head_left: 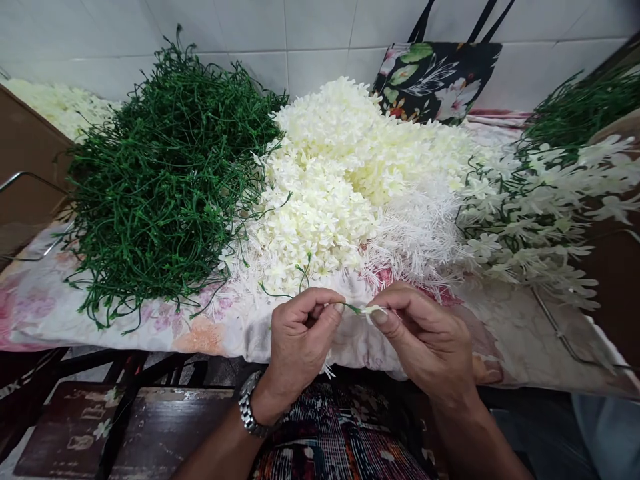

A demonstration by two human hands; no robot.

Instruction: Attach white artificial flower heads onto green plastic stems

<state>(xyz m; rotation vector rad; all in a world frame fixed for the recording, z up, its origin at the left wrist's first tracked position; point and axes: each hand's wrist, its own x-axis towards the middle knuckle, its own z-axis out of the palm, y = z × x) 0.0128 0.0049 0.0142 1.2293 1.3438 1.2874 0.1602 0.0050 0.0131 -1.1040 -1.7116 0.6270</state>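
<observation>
My left hand [307,333], with a metal watch on its wrist, pinches a green plastic stem [351,307] between thumb and forefinger. The stem's thin branches stick out behind that hand, over the cloth. My right hand [425,340] is closed on a small white artificial flower [373,312], partly covered by the thumb and finger. Stem tip and flower meet between the two hands; whether they are joined I cannot tell. Just beyond lie a heap of cream flower heads [315,213] and a pile of thin white strands [420,227].
A big tangle of green stems [170,180] lies at the left. Assembled white flower sprays [535,207] rest at the right. A black floral bag [440,80] leans on the tiled wall [320,27]. Below the floral tablecloth [200,333] stands a brown wooden bench [170,427].
</observation>
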